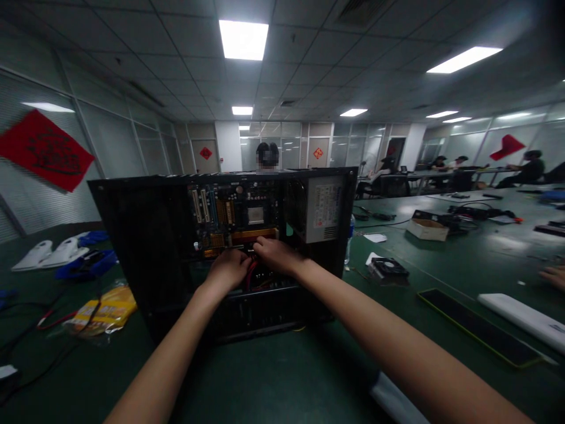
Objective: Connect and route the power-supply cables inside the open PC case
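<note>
A black computer case stands on the table with its open side facing me, and both my hands reach inside it. My left hand is closed, its fingertips by the lower edge of the motherboard. My right hand has its fingers bent and pressed together just below the memory slots. Red cables run down from between the two sets of fingertips. Whatever the fingers grip is too small and dark to make out. A silver power supply sits in the upper right corner of the case.
At left lie white gloves, a blue tray and a yellow packet. Rightward are a cooling fan, a cardboard box, a dark mat and a white keyboard-like bar. Another person's hand rests at the right edge.
</note>
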Tool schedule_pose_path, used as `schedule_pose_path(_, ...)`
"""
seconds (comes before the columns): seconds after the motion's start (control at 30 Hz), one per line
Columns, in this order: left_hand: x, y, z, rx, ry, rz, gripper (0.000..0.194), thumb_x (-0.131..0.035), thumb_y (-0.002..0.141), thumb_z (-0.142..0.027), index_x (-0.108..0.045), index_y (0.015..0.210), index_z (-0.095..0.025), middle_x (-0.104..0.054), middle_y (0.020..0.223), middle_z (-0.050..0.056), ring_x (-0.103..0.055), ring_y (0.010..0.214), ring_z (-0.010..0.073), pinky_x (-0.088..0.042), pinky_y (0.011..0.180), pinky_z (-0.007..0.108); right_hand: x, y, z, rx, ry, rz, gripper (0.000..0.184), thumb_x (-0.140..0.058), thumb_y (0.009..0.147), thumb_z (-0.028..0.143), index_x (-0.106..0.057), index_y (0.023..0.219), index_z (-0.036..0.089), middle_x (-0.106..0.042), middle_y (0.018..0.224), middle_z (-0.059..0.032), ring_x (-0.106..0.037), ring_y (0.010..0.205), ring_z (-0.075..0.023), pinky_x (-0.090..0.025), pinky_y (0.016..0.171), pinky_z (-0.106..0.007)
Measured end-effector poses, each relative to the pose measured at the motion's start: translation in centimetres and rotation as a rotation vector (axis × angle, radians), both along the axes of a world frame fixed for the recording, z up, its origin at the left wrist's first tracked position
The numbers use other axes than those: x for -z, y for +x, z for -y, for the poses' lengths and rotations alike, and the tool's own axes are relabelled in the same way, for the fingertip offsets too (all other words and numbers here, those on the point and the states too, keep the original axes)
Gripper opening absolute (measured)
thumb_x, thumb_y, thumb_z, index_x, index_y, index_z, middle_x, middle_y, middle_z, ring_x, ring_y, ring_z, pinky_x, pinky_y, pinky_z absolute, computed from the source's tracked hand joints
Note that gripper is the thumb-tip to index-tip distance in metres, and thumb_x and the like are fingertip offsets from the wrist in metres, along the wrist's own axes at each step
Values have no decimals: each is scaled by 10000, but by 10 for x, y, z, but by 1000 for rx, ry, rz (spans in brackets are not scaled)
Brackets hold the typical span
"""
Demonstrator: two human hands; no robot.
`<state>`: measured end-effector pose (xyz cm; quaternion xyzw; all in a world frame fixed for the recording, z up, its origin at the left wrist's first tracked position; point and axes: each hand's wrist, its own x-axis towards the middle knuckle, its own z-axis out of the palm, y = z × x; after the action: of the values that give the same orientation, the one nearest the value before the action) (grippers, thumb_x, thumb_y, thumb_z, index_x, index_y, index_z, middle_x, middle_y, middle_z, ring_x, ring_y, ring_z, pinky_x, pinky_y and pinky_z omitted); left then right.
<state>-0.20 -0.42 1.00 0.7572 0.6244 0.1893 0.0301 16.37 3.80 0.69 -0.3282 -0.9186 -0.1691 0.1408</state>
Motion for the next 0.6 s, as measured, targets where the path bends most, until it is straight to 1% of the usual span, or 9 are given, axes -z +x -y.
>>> schedule_pose_path(0.13, -1, 0, 1, 9, 1, 8, 325, -457, 900, -340, -739, 822, -199, -732, 825, 83, -643, 732, 174, -358, 609, 257, -1, 3, -4, -38, 46, 50, 159, -435, 946, 134, -562, 1040, 111, -573, 1055, -118, -590, 959, -200, -430, 748, -287)
schedule_pose_path(0.27, -2, 0, 3, 2, -7, 18, 336, -464, 898, -368, -742, 807, -202, -734, 814, 81, -646, 728, 181, -342, 586, 263, 1, 7, -8, -75, 90, 102, 171, -407, 956, 136, -555, 1038, 113, -573, 1050, -113, -599, 903, -194, -428, 700, -285)
schedule_pose_path(0.47, -2, -1, 3, 3, -2, 17, 335, -462, 904, -368, -750, 836, -211, -746, 840, 78, -656, 757, 177, -352, 606, 262, 11, 6, -16, -77, 69, -2, 121, -474, 925, 153, -553, 1009, 117, -571, 1033, -100, -598, 880, -188, -414, 697, -276)
schedule_pose_path(0.6, -1, -2, 3, -8, -5, 27, 332, -464, 899, -370, -749, 859, -204, -746, 855, 85, -655, 758, 180, -362, 617, 263, 15, 6, -18, -94, 34, -38, 107, -471, 930, 151, -551, 998, 129, -569, 1029, -94, -592, 869, -172, -402, 700, -267)
